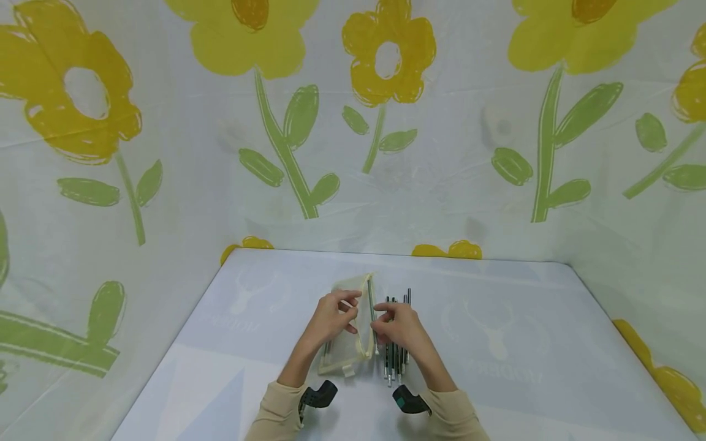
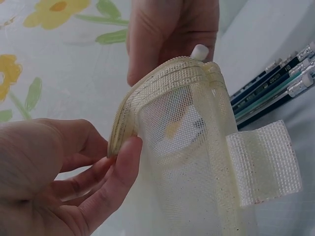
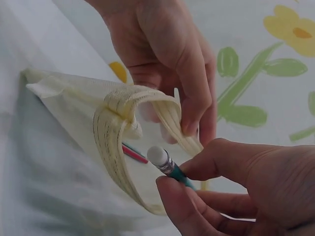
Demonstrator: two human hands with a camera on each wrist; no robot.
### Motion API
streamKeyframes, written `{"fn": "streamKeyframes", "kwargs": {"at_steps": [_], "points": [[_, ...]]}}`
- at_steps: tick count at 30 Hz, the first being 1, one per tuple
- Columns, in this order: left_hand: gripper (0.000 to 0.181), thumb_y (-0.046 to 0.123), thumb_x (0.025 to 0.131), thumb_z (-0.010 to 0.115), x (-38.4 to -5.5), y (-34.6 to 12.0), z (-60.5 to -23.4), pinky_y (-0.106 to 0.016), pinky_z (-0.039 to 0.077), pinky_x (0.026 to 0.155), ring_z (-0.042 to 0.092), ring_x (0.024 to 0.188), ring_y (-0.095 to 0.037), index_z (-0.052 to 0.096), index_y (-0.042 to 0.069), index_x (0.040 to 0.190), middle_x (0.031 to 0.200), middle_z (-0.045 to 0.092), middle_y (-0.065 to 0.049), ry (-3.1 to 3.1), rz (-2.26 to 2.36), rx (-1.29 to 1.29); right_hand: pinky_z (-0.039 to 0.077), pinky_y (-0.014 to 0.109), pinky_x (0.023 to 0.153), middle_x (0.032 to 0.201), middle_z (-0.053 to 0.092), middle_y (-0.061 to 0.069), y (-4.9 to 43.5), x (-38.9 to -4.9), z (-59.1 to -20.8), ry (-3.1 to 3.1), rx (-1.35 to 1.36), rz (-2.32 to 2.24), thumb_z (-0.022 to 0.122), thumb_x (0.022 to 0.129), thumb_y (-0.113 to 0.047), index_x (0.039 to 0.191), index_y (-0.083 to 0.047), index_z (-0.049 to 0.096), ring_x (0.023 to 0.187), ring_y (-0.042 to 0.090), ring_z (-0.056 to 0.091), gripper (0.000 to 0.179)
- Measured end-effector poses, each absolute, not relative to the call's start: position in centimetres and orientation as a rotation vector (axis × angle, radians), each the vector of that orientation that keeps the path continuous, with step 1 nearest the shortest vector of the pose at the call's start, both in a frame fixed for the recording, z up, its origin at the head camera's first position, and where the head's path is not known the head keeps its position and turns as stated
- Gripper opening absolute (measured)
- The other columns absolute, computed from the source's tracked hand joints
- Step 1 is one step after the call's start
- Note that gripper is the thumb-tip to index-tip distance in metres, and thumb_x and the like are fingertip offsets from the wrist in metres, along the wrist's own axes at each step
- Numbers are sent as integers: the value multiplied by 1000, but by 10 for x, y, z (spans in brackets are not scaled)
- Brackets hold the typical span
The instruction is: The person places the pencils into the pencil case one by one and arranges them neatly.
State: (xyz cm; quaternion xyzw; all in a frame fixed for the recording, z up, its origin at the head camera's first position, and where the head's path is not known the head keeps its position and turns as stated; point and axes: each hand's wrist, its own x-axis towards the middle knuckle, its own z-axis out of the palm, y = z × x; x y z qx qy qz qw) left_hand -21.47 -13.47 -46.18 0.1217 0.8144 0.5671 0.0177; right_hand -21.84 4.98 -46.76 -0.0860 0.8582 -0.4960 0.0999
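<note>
A cream mesh pencil case (image 1: 341, 349) with a zipper edge stands on the table, its mouth spread toward the right. My left hand (image 1: 330, 316) pinches the zippered rim between thumb and fingers. My right hand (image 1: 404, 326) holds a teal pencil (image 3: 176, 173) between thumb and fingertips, right at the open mouth. Its white eraser and metal band stick out past the fingertips in the right wrist view. Inside the case lies a slim red and dark item (image 3: 134, 153), partly hidden by the mesh. In the left wrist view, most of the pencil is behind the case.
Several dark and teal pencils (image 1: 393, 364) with metal bands lie in a loose bundle just right of the case, partly under my right hand. A white fabric tab (image 2: 264, 163) juts from the case's side. A flower-printed curtain (image 1: 441, 184) surrounds the white table (image 1: 524, 392).
</note>
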Motion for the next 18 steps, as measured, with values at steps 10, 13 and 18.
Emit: {"fn": "streamKeyframes", "kwargs": {"at_steps": [10,13,18], "points": [[37,0,95,54,-219,-137,-467,-37,65,57,68,89,-31,59,-3,132,108,59,-23,2559,1714,418,65,35,58,82,70,10,38,-222,-464,2498,-223,-1519,68,84,-6,125,4,63,58,16,69,43],[37,1,94,54,-219,-137,-467,-34,65,55,67,90,-30,59,-3,131,108,59,-23,2569,1714,421,65,37,59,82,71,10,37,-222,-464,2507,-236,-1519,67,84,-6,125,4,63,58,17,70,43],[38,0,94,54,-218,-137,-467,-33,65,55,67,93,-32,59,-3,131,109,59,-23,2566,1721,426,64,32,55,81,71,10,36,-222,-463,2543,-253,-1517,67,84,-7,123,4,64,58,17,69,41]]}}
